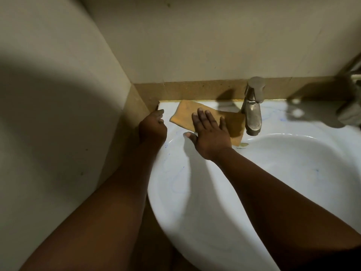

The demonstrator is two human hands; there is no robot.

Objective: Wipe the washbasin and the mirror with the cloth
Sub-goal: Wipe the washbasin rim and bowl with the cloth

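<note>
A white washbasin fills the lower right, with faint blue marks on its rim. An orange-yellow cloth lies flat on the back left ledge of the basin, beside the tap. My right hand rests palm down on the cloth with fingers spread, pressing it against the ledge. My left hand grips the basin's left edge near the wall corner, fingers curled over the rim. No mirror is in view.
A dull metal tap stands at the back of the basin, just right of the cloth. Beige tiled walls close in at the left and behind. Some dark metal fitting sits at the far right edge.
</note>
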